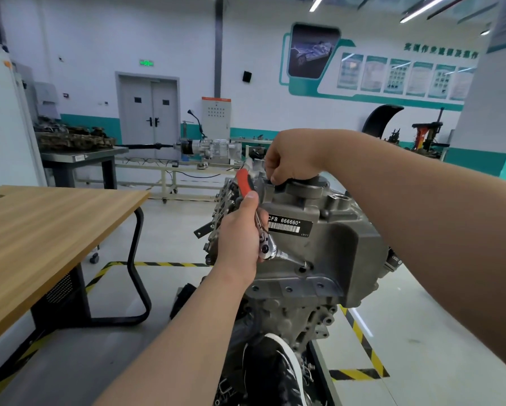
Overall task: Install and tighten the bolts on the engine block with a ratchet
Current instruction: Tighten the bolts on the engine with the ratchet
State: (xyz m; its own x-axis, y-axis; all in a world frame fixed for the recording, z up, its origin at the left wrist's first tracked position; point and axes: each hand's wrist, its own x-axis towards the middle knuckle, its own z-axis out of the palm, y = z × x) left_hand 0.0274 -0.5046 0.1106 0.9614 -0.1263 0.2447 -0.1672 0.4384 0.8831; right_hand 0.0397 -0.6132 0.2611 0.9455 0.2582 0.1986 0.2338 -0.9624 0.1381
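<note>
A light wooden bench [50, 230] with a black tube leg [136, 265] stands at the left. Behind it, a dark steel table [79, 156] carries grimy metal engine parts [73, 137]. A silver gearbox [209, 148] lies on a cream frame [170, 172] before a grey double door [149, 112], with a green exit sign [146, 63] above the door. Beside the door stands a pale control cabinet [216, 118]. Teal-framed wall posters [392, 76] hang at the right, and yellow-and-black hazard tape [360, 332] marks the floor.

Black label [290, 225] on engine block [333, 244] reads "CFB 666660*" w/ barcode below; wall texts too blurred.
</note>
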